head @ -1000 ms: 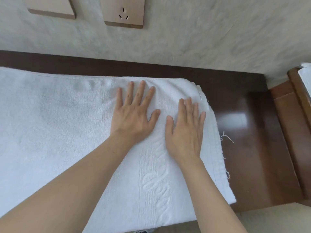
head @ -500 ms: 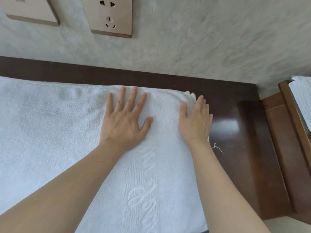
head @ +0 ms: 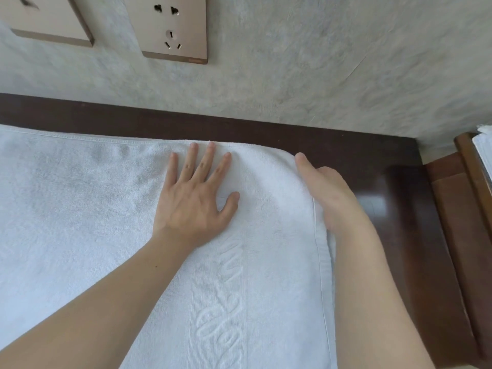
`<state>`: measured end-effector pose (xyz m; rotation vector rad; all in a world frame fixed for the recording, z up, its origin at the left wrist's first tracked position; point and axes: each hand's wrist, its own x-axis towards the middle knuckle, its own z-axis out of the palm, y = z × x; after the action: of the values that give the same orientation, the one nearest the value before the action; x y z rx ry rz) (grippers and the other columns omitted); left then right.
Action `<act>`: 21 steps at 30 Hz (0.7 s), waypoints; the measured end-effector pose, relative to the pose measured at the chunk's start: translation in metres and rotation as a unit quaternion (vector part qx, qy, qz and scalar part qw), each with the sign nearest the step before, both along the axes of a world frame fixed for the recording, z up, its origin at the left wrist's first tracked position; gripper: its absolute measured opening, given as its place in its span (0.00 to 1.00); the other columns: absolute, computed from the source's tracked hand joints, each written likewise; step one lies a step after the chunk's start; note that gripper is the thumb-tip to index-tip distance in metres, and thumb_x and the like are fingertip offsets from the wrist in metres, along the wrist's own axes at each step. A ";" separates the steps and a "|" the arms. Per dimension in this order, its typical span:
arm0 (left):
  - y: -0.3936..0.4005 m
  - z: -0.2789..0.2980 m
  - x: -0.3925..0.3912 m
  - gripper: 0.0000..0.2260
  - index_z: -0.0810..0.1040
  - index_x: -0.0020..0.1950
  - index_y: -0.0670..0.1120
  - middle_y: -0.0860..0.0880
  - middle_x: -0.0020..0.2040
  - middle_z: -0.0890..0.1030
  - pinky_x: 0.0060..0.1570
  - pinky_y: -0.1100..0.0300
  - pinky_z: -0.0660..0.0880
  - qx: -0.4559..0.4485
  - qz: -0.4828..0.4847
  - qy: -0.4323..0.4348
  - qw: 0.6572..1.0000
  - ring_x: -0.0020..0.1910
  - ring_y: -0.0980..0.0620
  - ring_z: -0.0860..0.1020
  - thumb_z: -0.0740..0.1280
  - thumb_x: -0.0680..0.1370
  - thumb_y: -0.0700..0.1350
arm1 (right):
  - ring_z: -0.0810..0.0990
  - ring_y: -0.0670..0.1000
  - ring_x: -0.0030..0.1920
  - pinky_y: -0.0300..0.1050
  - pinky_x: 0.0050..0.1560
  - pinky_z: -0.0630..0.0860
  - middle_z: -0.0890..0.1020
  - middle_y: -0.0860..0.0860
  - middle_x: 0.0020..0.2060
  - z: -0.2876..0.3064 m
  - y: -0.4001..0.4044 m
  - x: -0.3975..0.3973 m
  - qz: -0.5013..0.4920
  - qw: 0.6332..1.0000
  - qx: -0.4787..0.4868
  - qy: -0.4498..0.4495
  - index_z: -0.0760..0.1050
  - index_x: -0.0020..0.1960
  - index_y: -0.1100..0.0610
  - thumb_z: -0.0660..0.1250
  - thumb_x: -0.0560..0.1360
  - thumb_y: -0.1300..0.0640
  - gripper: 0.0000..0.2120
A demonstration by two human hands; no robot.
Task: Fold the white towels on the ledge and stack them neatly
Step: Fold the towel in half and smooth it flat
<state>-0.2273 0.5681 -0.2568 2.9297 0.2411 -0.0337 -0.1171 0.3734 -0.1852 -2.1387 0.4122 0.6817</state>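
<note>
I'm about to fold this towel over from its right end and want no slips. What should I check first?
1. Left hand flat, pinning the towel: ok.
2. Right hand at the towel's right edge: ok.
3. Right fingers curled under that edge: cannot tell, hidden.
4. Far hem parallel to the wall: ok.
5. Bare ledge beside the edge: ok.
6. Near end fully on the ledge: cannot tell, out of frame.

Left hand (head: 195,206) flat, fingers spread; right hand (head: 328,193) edge-on, fingers seemingly tucked under.
</note>
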 end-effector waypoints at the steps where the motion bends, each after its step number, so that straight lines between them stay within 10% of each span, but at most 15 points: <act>1: 0.000 0.000 0.000 0.32 0.49 0.83 0.54 0.48 0.83 0.49 0.79 0.41 0.44 0.000 0.001 -0.001 1.000 0.82 0.45 0.44 0.45 0.81 0.66 | 0.78 0.49 0.54 0.44 0.57 0.70 0.80 0.48 0.52 0.007 0.000 0.000 0.006 0.998 0.044 0.043 0.76 0.63 0.57 0.63 0.77 0.34 0.29; 10: -0.001 0.000 0.000 0.32 0.49 0.83 0.54 0.49 0.83 0.50 0.79 0.42 0.44 0.000 0.009 -0.003 1.000 0.82 0.45 0.45 0.47 0.81 0.65 | 0.85 0.52 0.56 0.45 0.53 0.82 0.86 0.52 0.55 0.016 -0.007 -0.008 0.130 0.942 0.290 0.107 0.78 0.63 0.53 0.70 0.76 0.55 0.15; 17: -0.001 0.000 -0.001 0.32 0.50 0.83 0.54 0.48 0.83 0.51 0.79 0.42 0.46 -0.007 0.015 -0.007 1.000 0.82 0.45 0.46 0.48 0.81 0.65 | 0.85 0.56 0.56 0.59 0.61 0.79 0.85 0.55 0.56 0.003 -0.002 0.002 0.159 0.961 0.221 0.056 0.79 0.61 0.53 0.76 0.73 0.57 0.17; 21: -0.002 0.000 0.000 0.32 0.50 0.83 0.56 0.49 0.83 0.51 0.79 0.43 0.46 -0.005 0.016 -0.004 1.000 0.82 0.46 0.46 0.48 0.81 0.65 | 0.82 0.51 0.54 0.49 0.55 0.80 0.81 0.51 0.54 -0.008 -0.012 0.013 0.061 0.990 0.094 -0.089 0.73 0.58 0.49 0.75 0.72 0.58 0.18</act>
<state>-0.2277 0.5664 -0.2572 2.9153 0.2856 -0.0172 -0.1045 0.3614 -0.1935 -2.0350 0.1160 0.5668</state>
